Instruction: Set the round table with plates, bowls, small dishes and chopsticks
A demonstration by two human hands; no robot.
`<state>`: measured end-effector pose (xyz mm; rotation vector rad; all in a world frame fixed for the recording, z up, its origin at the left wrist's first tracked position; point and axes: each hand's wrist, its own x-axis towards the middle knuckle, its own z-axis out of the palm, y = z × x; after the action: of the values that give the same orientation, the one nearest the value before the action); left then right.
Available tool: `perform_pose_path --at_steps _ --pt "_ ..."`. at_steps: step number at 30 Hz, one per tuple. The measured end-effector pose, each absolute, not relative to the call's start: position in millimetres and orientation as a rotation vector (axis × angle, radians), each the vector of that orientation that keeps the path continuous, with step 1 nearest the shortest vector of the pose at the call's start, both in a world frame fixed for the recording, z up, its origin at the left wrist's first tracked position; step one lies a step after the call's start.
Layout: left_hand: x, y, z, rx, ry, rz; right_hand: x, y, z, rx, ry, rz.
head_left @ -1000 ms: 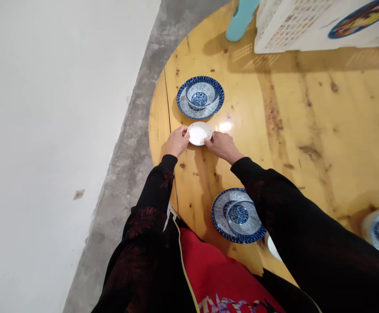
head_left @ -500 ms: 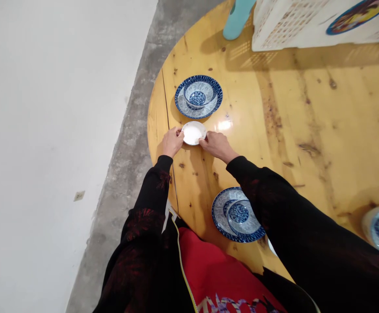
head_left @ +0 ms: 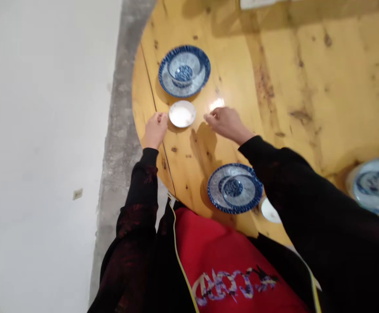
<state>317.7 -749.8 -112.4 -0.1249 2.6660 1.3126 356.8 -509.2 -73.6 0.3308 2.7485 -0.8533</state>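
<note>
A small white saucer (head_left: 182,114) lies on the wooden table, just in front of a blue-patterned plate (head_left: 167,82) that carries a matching bowl (head_left: 184,65). Left of the saucer is my left hand (head_left: 156,128), fingers curled in with nothing seen in them, slightly apart from the rim. My right hand (head_left: 226,122) hovers to the saucer's right with a gap between; its fingers are bent together and hold nothing that I can see. Both hands are a little blurred.
Nearer my body sits a second blue plate (head_left: 213,191) with a bowl (head_left: 238,189) on it. Another white saucer (head_left: 270,211) is partly behind my right sleeve. Stacked blue-and-white dishes (head_left: 372,187) stand at the right. The table's curved edge (head_left: 137,87) runs along the left.
Both hands have let go of the white saucer and drawn apart, left hand leftward and right hand rightward. The view has shifted, so the basket at the top is mostly out of frame.
</note>
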Motion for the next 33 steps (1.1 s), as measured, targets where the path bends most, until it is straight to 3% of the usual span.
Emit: perform_pose_path --at_steps 6,18,26,33 --pt "359.2 -770.8 -109.9 -0.177 2.713 1.430 443.7 -441.1 -17.0 0.810 2.671 -1.371" --pt "467.3 -764.8 -91.1 -0.307 2.720 1.363 650.8 -411.6 -25.9 1.719 2.437 -1.446" --pt "546.9 -715.3 -50.0 -0.093 2.700 1.331 689.7 -407.8 -35.8 1.540 2.395 -1.773" --pt "572.8 -653.5 -54.6 -0.006 2.494 1.385 765.0 -399.8 -55.8 1.532 2.208 -2.000"
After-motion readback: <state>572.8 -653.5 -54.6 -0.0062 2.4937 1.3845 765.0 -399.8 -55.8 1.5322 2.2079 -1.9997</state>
